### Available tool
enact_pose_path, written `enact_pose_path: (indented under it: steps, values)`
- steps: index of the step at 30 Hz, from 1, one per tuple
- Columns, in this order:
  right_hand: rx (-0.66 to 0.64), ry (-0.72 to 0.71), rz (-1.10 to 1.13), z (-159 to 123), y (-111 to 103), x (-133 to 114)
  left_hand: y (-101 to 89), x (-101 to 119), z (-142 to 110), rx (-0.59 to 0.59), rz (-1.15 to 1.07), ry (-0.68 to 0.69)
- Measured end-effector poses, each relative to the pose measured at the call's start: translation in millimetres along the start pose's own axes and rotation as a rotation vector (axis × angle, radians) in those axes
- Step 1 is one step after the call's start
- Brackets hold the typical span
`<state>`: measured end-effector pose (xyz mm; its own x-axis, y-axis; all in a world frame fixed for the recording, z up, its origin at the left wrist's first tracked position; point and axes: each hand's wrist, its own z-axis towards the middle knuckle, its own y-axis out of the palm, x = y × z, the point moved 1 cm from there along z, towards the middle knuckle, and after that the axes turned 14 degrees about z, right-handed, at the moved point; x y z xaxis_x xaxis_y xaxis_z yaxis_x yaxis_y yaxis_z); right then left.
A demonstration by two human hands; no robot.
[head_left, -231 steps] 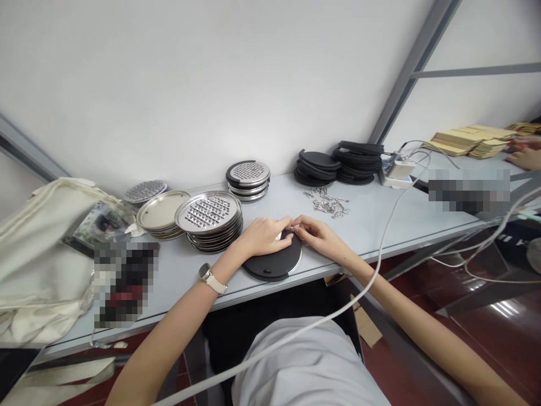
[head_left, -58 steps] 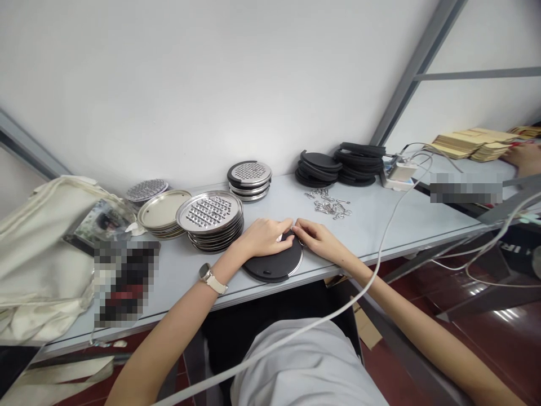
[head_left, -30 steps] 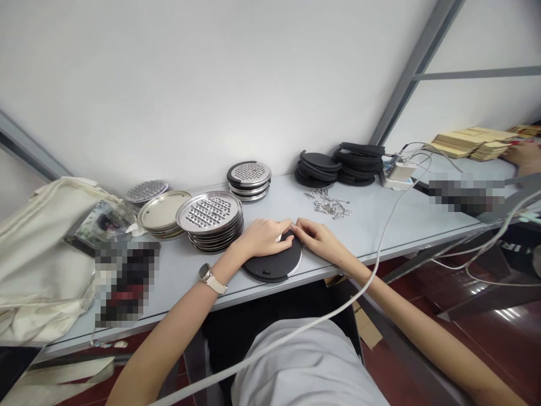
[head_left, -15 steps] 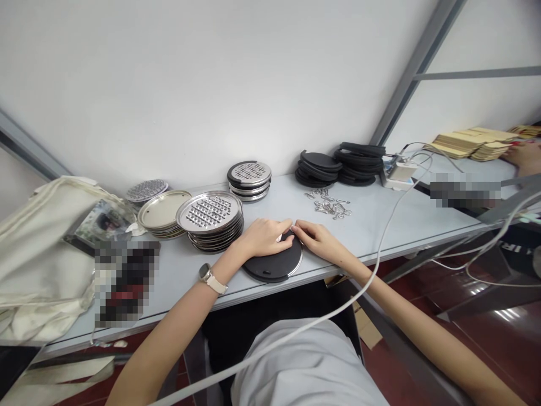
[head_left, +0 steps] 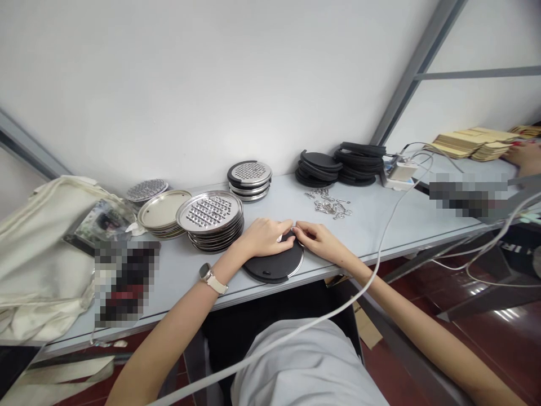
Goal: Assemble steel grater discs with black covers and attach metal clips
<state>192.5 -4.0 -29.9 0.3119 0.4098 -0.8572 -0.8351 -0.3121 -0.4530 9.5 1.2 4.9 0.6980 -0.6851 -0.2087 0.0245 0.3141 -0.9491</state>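
Observation:
A round black cover (head_left: 270, 264) with a thin metal edge showing on its right side lies flat at the table's front edge. My left hand (head_left: 265, 237) rests over its far part, fingers curled and gripping near the far rim. At the far right rim, the fingertips of my right hand (head_left: 316, 238) are pinched together close to the left ones. Something small and shiny shows between the fingertips, too covered to name. Behind my right hand lies a loose heap of small metal clips (head_left: 332, 207).
Stacked metal grater discs (head_left: 213, 213) and plain metal discs (head_left: 163, 211) stand left. Farther back are rimmed graters (head_left: 251, 173) and black covers (head_left: 319, 163). A white cable (head_left: 380, 248) hangs across my right forearm. Another person's hand (head_left: 528, 158) is by wooden pieces (head_left: 469, 141).
My hands stay almost where they were, with only a slight shift of the fingertips at the rim. The cover and the stacks have not visibly moved.

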Motion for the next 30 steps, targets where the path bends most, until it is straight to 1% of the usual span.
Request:
enact_pose_path:
  steps: [11, 16, 19, 22, 27, 30]
  values:
    - [-0.018, -0.010, 0.014, 0.4, -0.7, 3.1, -0.4, 0.9, -0.1, -0.006, -0.002, -0.017]
    - [-0.067, -0.070, 0.015, 1.0, -1.6, -1.6, 2.8, 0.0, 0.5, 0.022, -0.009, -0.021]
    - [-0.075, -0.099, -0.003, 0.4, -1.1, -4.8, 4.6, -0.1, 1.0, 0.024, -0.012, -0.034]
    - [-0.038, -0.091, -0.044, -0.7, 0.6, -6.3, 4.9, 0.0, 1.3, 0.024, -0.003, -0.043]
    - [0.093, -0.039, -0.133, -0.8, 2.2, -4.2, 4.2, -0.2, 1.3, 0.009, 0.011, -0.024]
    - [0.088, -0.035, -0.138, 0.0, 2.1, -3.2, 4.5, -0.6, 1.3, 0.016, 0.006, -0.001]
